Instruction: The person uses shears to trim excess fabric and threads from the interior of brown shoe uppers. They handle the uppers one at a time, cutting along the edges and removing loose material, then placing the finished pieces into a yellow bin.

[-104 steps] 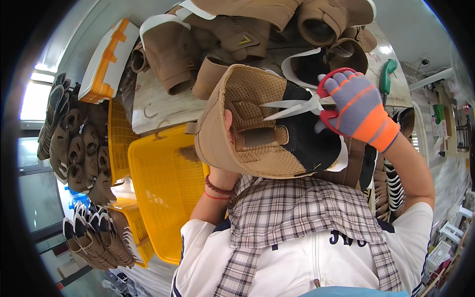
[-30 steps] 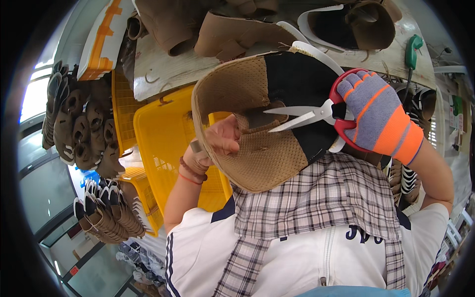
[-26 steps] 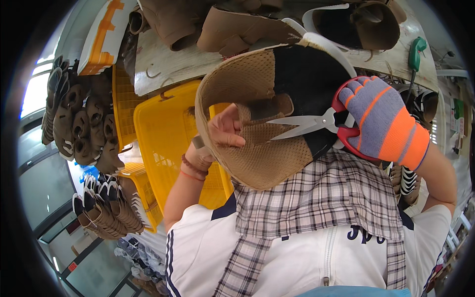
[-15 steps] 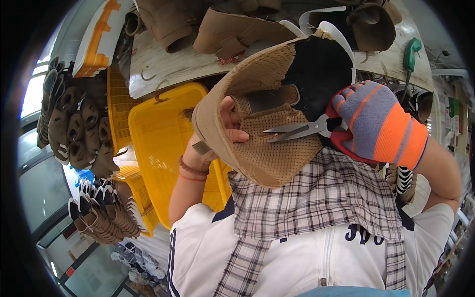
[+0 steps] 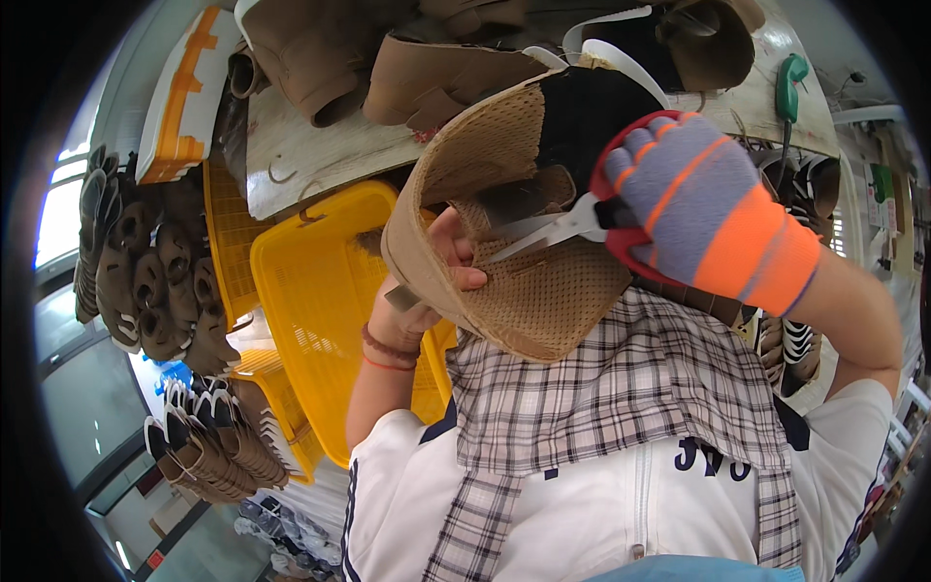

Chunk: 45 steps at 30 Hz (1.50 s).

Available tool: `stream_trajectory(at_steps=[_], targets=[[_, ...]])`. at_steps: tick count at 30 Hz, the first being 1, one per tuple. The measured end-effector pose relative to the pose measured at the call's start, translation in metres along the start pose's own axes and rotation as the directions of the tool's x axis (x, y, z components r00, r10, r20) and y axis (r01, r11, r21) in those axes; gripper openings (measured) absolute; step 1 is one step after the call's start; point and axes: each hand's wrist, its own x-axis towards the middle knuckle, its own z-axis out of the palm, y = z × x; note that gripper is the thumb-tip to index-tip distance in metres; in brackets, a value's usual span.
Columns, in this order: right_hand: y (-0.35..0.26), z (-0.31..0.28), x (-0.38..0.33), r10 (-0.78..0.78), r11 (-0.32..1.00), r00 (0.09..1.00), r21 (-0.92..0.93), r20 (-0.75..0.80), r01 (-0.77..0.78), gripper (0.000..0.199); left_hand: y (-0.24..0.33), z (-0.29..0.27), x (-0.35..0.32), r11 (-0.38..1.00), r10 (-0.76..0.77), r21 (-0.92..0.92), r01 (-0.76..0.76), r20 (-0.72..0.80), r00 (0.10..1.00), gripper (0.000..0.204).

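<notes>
One brown shoe upper (image 5: 572,291) is held at the centre, the left hand (image 5: 458,258) pinching its wall at nine o'clock, the gloved right hand (image 5: 713,204) gripping parted scissors (image 5: 582,221) at three. Trimming inside seems in hand; a next snip would call for sparing the left thumb (image 5: 469,279).

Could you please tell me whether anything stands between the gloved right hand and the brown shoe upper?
Only the red-handled scissors in the right hand lie between; their blades reach into the brown shoe upper, pointing toward the bare left hand. Nothing else visible is in the way.
</notes>
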Motion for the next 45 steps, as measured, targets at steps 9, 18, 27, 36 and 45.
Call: stream_trajectory(at_steps=[9, 18, 27, 36, 45], targets=[[-0.01, 0.023, 0.014, -0.072, 0.997, 0.994, 0.001, 0.082, 0.072, 0.027, -0.006, -0.004, -0.001, 0.999, -0.031, -0.03, 0.029, -0.067, 0.997, 0.079], [0.029, 0.011, -0.008, 0.099, 0.995, 0.99, -0.007, 0.101, -0.099, 0.063, -0.004, 0.001, 0.002, 0.993, -0.061, -0.105, 0.057, -0.034, 0.998, 0.076], [0.014, -0.001, 0.024, -0.056, 0.968, 0.891, 0.244, 0.45, -0.063, 0.083, 0.0, 0.008, 0.004, 0.998, -0.063, -0.024, 0.062, -0.068, 0.996, 0.074], [0.009, 0.001, 0.033, -0.068, 0.96, 0.812, 0.258, 0.579, -0.104, 0.073, 0.0, 0.007, 0.003, 0.999, -0.045, -0.017, 0.044, -0.062, 0.997, 0.077], [0.008, -0.014, 0.036, -0.021, 0.948, 0.728, 0.245, 0.685, -0.203, 0.052, -0.001, 0.009, 0.004, 1.0, -0.023, -0.004, 0.023, -0.061, 0.998, 0.081]])
